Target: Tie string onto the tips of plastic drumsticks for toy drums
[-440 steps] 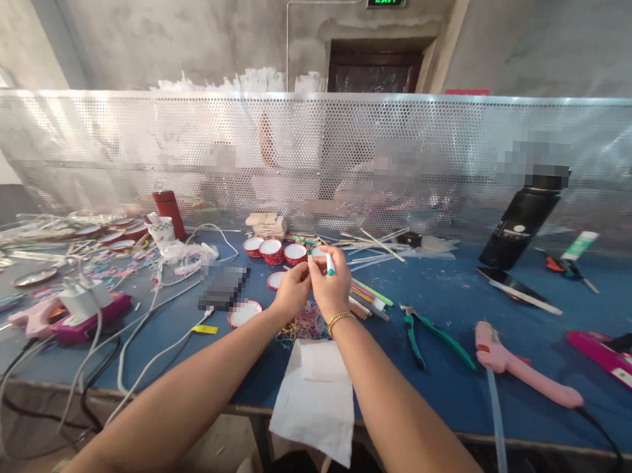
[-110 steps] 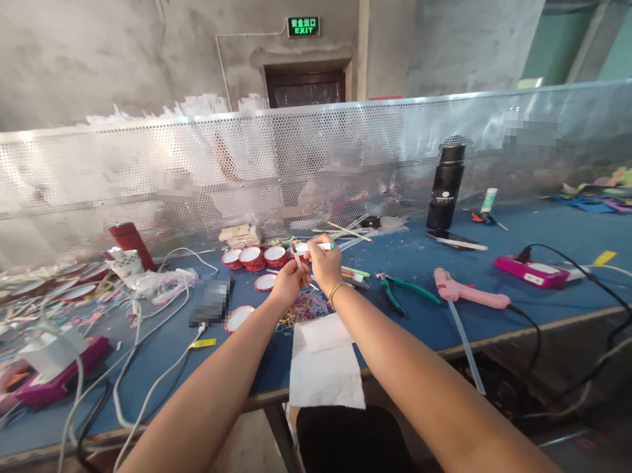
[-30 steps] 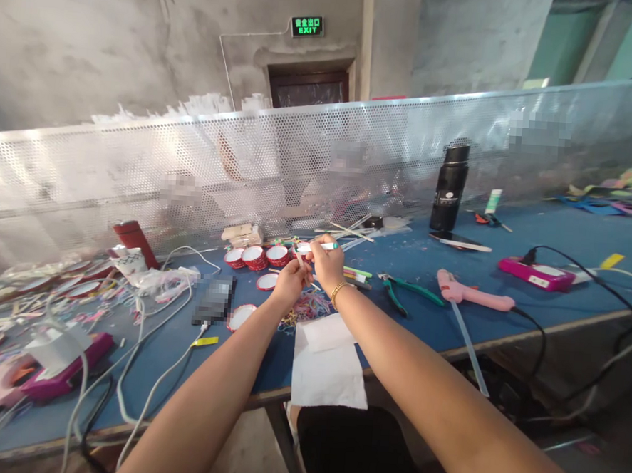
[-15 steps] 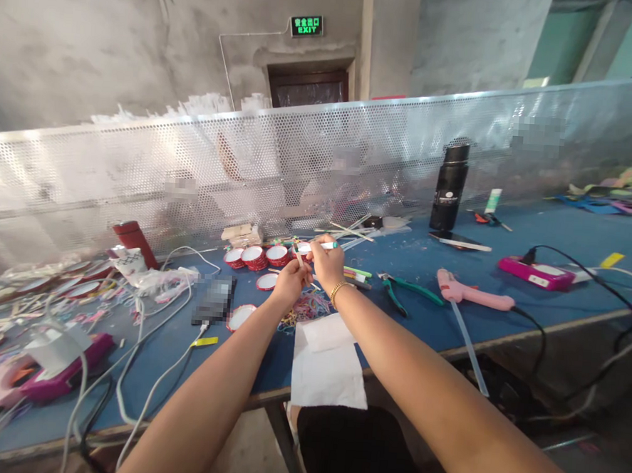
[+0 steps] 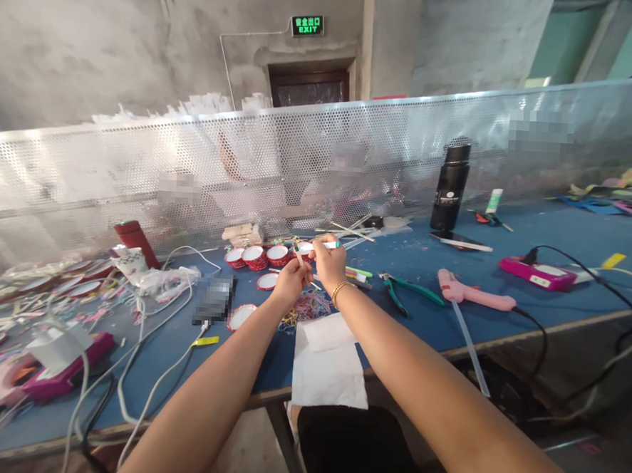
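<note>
My right hand (image 5: 330, 263) is closed round a white marker pen (image 5: 323, 245) with a green end; its tip points left. Just to the left, my left hand (image 5: 292, 281) pinches a thin pale stick (image 5: 298, 253) with a dark upper part, close to the pen's tip. Whether tip and stick touch is too small to tell. Behind the hands stand stacks of small red-rimmed white discs (image 5: 253, 254). Two single discs, one a small white disc (image 5: 241, 316), lie nearer. Below my hands is a pile of thin coloured strings (image 5: 312, 306).
A white cloth (image 5: 329, 373) hangs over the blue table's (image 5: 411, 335) front edge. Rightward lie green-handled pliers (image 5: 412, 289), a pink glue gun (image 5: 473, 292), a magenta power strip (image 5: 538, 273) and a black bottle (image 5: 450, 187). Leftward are a phone (image 5: 214, 300), cables and a red bottle (image 5: 136, 243).
</note>
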Motion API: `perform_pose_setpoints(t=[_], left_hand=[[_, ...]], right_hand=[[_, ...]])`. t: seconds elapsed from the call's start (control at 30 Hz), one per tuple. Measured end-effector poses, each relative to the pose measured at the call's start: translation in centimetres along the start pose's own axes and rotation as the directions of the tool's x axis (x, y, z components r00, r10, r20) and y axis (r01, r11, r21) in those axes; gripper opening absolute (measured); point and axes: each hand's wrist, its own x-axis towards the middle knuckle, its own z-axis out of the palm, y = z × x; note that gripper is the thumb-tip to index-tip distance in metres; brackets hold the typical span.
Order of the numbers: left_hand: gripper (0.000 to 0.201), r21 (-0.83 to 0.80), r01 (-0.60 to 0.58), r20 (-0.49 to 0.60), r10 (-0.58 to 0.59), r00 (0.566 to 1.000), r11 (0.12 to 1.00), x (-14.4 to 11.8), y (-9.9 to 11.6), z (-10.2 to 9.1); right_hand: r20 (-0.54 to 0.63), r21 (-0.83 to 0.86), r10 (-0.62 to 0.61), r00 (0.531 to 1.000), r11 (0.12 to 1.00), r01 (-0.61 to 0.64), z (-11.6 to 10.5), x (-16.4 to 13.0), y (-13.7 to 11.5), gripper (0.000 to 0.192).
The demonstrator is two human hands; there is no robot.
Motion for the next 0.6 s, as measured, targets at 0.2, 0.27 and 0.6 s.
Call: perform_pose_setpoints(t=[0.2, 0.27, 0.6], left_hand=[[0.022, -0.006, 0.004, -0.009, -0.004, 1.0, 1.0, 0.03, 0.02, 0.02], [0.02, -0.003, 0.01, -0.016, -0.01, 1.0, 1.0, 0.06, 0.01, 0.07], [0.021, -0.016, 0.015, -0.021, -0.015, 1.0, 1.0, -0.05, 0.2, -0.04]], right_hand=[[0.037, -0.012, 0.012, 0.999, 1.0, -0.011, 0.03, -0.14, -0.12, 0.015], [0.004, -0.034, 0.008, 1.0, 0.999, -0.008, -0.01, -0.1, -0.15, 0.015], [0.022, -0.028, 0.003, 1.0, 1.0, -0.002, -0.02, -0.01, 0.03, 0.016]])
